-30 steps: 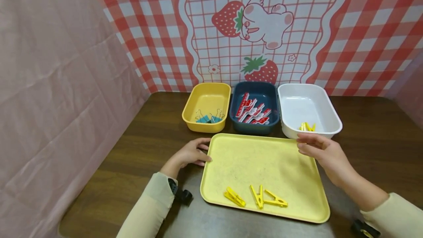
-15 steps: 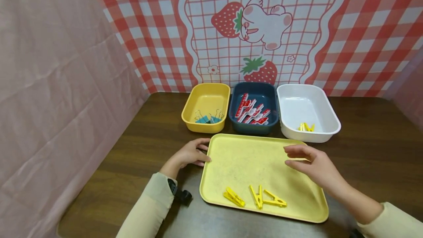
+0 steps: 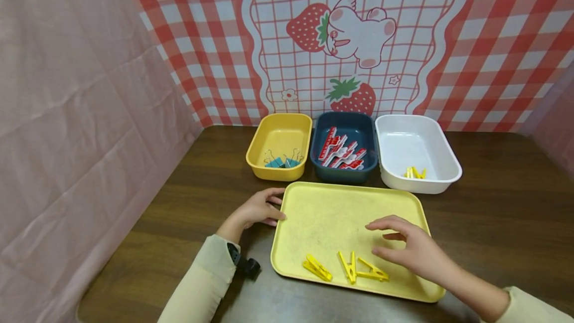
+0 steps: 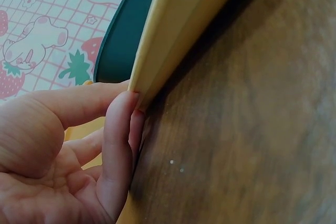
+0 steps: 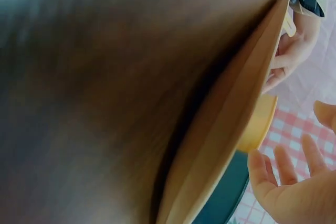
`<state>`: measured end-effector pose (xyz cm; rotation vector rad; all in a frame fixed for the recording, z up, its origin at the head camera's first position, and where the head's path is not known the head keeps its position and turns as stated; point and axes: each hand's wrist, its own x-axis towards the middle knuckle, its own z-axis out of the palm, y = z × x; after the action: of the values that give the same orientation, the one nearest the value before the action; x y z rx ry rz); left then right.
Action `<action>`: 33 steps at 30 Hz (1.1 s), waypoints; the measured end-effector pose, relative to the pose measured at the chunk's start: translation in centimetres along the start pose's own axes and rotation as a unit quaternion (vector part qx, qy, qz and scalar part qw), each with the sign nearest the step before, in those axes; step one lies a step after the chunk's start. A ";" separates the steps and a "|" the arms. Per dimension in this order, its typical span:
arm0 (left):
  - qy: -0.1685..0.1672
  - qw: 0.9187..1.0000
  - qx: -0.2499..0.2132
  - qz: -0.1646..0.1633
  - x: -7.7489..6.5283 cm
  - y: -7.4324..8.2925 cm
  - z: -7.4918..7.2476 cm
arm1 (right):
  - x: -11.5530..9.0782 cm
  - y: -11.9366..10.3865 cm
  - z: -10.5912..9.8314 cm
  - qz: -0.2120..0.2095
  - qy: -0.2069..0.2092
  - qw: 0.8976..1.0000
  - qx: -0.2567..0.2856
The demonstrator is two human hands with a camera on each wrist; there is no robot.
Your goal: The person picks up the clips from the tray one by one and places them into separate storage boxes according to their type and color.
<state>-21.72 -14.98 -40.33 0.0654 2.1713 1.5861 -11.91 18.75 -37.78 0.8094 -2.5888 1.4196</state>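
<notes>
A yellow tray [image 3: 332, 213] lies on the table, its near edge strewn with three yellow clothespins: one at the left [image 3: 317, 267], a spread one in the middle [image 3: 349, 266] and another beside it [image 3: 373, 270]. My left hand [image 3: 257, 208] holds the tray's left edge, thumb at the rim and fingers along the side; the left wrist view shows the fingertips [image 4: 123, 100] pressed to the rim. Over the right part of the tray, my right hand [image 3: 412, 248] hovers with fingers apart and nothing in it, just above and right of the clothespins.
Behind the tray stand three bins in a row. The yellow bin [image 3: 280, 131] holds teal binder clips [image 3: 282, 162], the dark blue bin [image 3: 352, 121] several red-and-white clips [image 3: 341, 151], and the white bin [image 3: 414, 141] yellow clothespins [image 3: 415, 172]. A checked cloth [image 3: 215, 54] hangs behind.
My right hand has come from the front rim of the white bin toward me and left, over the tray. My left hand stays at the tray's edge.
</notes>
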 end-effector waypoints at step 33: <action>0.003 1.000 -0.002 -0.002 -0.1 0.0 0.0 | -0.8 1.2 1.5 -0.099 -0.163 0.981 -0.036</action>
<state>-21.65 -15.03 -40.26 0.0545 2.1718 1.5910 -11.52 18.38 -39.86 1.3473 -2.6683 1.2179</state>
